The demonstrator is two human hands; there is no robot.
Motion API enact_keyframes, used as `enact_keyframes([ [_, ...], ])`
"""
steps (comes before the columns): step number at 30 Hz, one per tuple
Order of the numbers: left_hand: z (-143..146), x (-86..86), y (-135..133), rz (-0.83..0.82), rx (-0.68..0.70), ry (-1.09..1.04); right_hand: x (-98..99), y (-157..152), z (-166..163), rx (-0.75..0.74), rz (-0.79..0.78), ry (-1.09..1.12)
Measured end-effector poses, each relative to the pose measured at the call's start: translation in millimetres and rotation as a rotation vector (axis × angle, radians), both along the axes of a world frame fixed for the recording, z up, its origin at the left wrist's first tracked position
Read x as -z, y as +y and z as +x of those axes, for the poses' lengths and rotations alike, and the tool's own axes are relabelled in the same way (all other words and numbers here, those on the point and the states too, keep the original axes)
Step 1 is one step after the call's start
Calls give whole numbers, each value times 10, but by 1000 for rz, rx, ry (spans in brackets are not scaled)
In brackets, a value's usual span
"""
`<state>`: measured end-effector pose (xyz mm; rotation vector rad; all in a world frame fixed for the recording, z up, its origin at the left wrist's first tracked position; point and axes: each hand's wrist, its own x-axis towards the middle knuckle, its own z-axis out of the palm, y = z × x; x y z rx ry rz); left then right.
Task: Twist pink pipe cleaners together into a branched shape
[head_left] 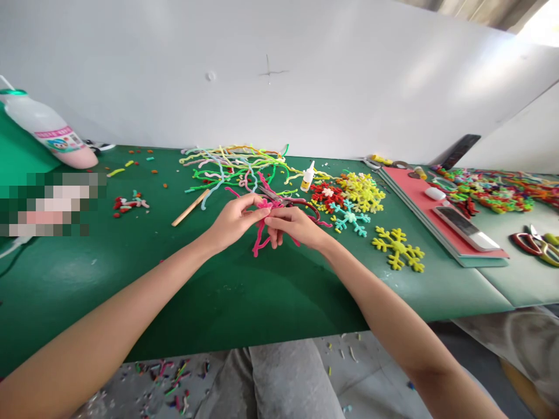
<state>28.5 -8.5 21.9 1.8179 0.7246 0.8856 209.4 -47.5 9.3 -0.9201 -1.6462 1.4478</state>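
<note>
Over the middle of the green table [227, 291], my left hand [233, 221] and my right hand [294, 226] meet, both pinching a pink pipe cleaner piece [261, 233]. Its bent ends hang down between my fingers. Just behind my hands lies a loose heap of coloured pipe cleaners [231, 166]. To the right of my right hand lie finished pipe cleaner snowflakes: a red one [326, 195], a yellow pile [362, 192], a teal one [350, 219] and a single yellow one [398, 249].
A small glue bottle [308, 176] stands behind the snowflakes. A wooden stick [190, 208] lies left of the heap. A tilted white and pink bottle [50, 131] is at far left. A red mat with a phone [465, 228] and scissors [535, 243] lie right.
</note>
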Motion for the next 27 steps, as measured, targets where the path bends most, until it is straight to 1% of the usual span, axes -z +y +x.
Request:
enact_keyframes([
  [3, 17, -7, -21, -98, -32, -59, 8, -18, -36, -83, -98, 84],
  [6, 32, -14, -37, -221, -68, -162, 31, -31, -84, -145, -194, 170],
  [12, 43, -9, -7, -381, -119, -389, 32, -43, -142, -158, -205, 255],
  [16, -1, -34, 76, -416, -218, -463, 18, -68, -165, -202, -222, 241],
  [20, -25, -56, 122, -407, -243, -511, 30, -89, -213, -206, -260, 266],
  [27, -13, -19, 130, -390, -312, -538, 76, -120, -299, -249, -293, 299],
])
